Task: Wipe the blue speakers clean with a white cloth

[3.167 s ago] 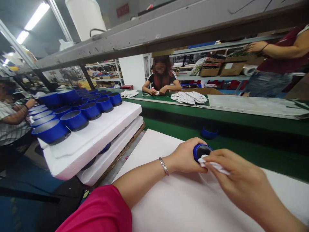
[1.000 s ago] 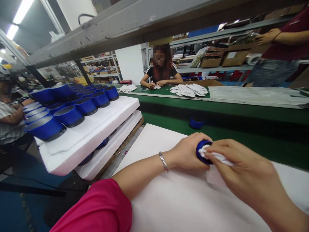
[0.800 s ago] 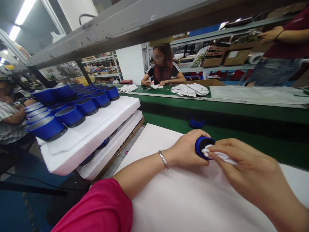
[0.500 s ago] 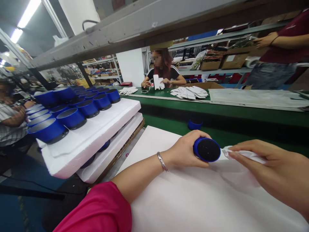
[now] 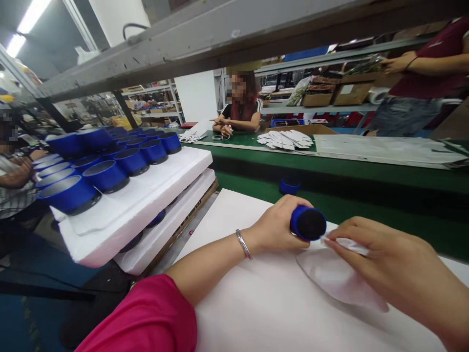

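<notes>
My left hand [image 5: 280, 222] is wrapped round a small blue cylindrical speaker [image 5: 311, 225], whose dark round face is turned toward me. It is held just above a white sheet-covered surface [image 5: 256, 298]. In my right hand [image 5: 384, 259] a white cloth [image 5: 340, 278] is pinched between thumb and fingers, its loose part hanging over the white surface. The tip of the cloth meets, or nearly meets, the right edge of the speaker. Beyond my left hand, another blue speaker [image 5: 290, 186] stands on the green belt.
To the left, white foam trays [image 5: 146, 195] are stacked, the top one carrying many blue speakers [image 5: 106, 175]. Across the green belt [image 5: 249, 168] a co-worker [image 5: 242, 107] sits by flat white cartons [image 5: 286, 140]. A grey beam [image 5: 183, 49] crosses overhead. Another person [image 5: 432, 73] stands at right.
My right hand has moved left with the cloth, closer to the speaker. The speaker's face has tilted more toward me. Across the belt, the co-worker's white carton has gone to the left pile.
</notes>
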Tool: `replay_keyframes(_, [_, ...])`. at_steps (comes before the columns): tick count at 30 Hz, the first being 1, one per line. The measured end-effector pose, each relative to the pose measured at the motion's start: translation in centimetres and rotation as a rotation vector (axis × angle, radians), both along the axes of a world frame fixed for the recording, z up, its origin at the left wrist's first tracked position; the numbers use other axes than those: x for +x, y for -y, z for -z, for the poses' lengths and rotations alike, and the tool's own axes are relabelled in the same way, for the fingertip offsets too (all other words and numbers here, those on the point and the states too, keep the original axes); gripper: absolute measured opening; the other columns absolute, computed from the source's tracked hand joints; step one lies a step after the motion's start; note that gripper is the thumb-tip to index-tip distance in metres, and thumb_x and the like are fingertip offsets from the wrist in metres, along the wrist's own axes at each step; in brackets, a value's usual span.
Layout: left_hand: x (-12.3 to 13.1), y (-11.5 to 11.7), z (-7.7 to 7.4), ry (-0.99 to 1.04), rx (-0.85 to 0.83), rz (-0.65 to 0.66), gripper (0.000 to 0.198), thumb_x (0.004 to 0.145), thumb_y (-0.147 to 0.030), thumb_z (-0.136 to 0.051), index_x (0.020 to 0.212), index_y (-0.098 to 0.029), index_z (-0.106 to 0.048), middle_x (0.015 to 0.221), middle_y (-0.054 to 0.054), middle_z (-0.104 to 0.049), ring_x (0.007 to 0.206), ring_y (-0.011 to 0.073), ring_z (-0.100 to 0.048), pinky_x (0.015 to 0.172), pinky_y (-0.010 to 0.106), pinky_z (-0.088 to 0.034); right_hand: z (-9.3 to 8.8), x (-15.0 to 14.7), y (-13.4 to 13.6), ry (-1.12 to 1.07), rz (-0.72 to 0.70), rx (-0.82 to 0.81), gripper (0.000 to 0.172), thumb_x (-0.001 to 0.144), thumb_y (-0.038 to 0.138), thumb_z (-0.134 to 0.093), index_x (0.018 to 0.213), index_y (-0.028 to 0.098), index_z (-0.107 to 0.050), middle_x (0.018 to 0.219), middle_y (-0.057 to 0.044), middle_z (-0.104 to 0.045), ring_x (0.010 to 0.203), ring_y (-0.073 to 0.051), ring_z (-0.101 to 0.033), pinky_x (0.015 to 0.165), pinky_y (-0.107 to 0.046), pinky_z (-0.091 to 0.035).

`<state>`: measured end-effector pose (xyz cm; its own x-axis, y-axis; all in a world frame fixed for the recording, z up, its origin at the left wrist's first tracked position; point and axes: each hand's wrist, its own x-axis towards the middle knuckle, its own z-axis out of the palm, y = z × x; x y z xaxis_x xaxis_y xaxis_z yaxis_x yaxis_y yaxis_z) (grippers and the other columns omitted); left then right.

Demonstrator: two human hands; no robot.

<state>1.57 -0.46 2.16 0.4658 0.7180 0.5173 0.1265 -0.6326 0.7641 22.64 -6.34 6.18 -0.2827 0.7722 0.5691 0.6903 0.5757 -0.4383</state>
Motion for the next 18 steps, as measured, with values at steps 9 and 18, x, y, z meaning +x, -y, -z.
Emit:
replay_keyframes(9, [0.7, 0.2, -0.4, 0.006, -0.025, -0.028, 0.062, 0.064, -0.028, -0.088, 0.118, -0.024, -0.058, 0.126, 0.009, -0.067, 0.122, 0.0306, -0.065, 0.106, 0.046, -0.055, -0.8, -1.1, 1.2, -0.261, 0.168, -0.070, 0.057, 0.080, 0.088, -0.071, 0.074, 0.032, -0.082, 0.082, -0.003, -0.079, 0.061, -0.020, -0.068, 0.053, -0.031, -0.050])
replay_keyframes(18, [0.8, 1.2, -0.3, -0.067, -0.210, -0.133, 0.066, 0.065, -0.030, -0.092, 0.120, -0.026, -0.058, 0.131, 0.008, -0.066, 0.121, 0.0303, -0.067, 0.105, 0.045, -0.057, 1.4, -0.9, 0.8, -0.071, 0.100, 0.102, 0.035, 0.102, 0.058, -0.064, 0.090, 0.030, -0.082, 0.093, -0.001, -0.080, 0.072, -0.019, -0.073, 0.058, -0.031, -0.048])
